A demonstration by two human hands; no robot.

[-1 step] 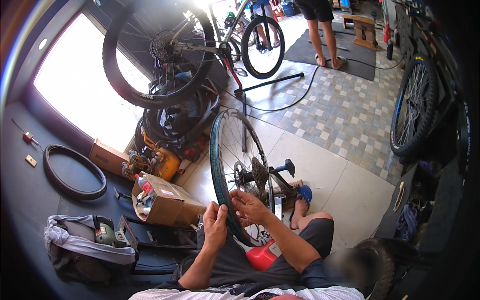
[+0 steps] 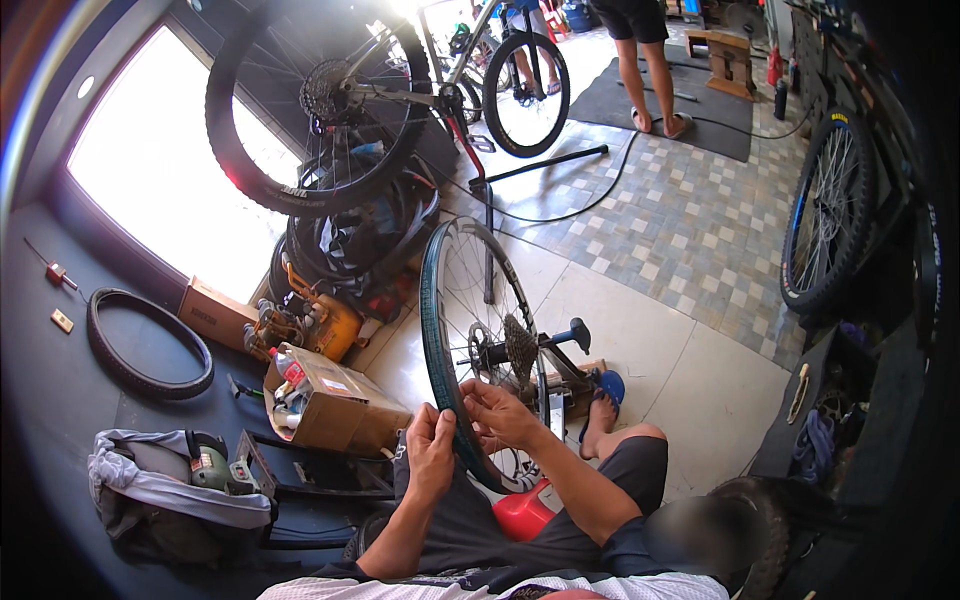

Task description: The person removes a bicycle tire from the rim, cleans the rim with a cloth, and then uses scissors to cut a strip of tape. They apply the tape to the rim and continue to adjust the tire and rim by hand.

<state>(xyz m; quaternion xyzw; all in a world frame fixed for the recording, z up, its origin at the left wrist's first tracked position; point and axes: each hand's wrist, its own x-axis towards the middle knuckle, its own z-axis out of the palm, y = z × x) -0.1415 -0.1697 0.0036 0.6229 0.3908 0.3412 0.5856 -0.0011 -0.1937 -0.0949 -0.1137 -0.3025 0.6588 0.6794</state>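
A bicycle wheel [image 2: 434, 330] without a tyre stands upright in front of me, teal tape around its rim. Its cassette [image 2: 520, 346] faces right, and a disc rotor sits on the hub's left side. My left hand [image 2: 432, 455] is closed on the near left part of the rim, thumb laid on the tape. My right hand [image 2: 503, 415] pinches at the inner side of the rim, close to the left one; whatever lies between its fingertips is hidden. Right of the hub is a black handle [image 2: 575, 337] on a stand. Something red [image 2: 524, 511] shows below the wheel.
At left are an open cardboard box [image 2: 345, 405], an orange compressor [image 2: 328, 325] and a loose tyre [image 2: 150, 343]. A bicycle [image 2: 440, 100] hangs on a repair stand ahead, its legs on the floor. Another person's legs [image 2: 648, 85] are at the back; a wheel [image 2: 828, 210] leans at right.
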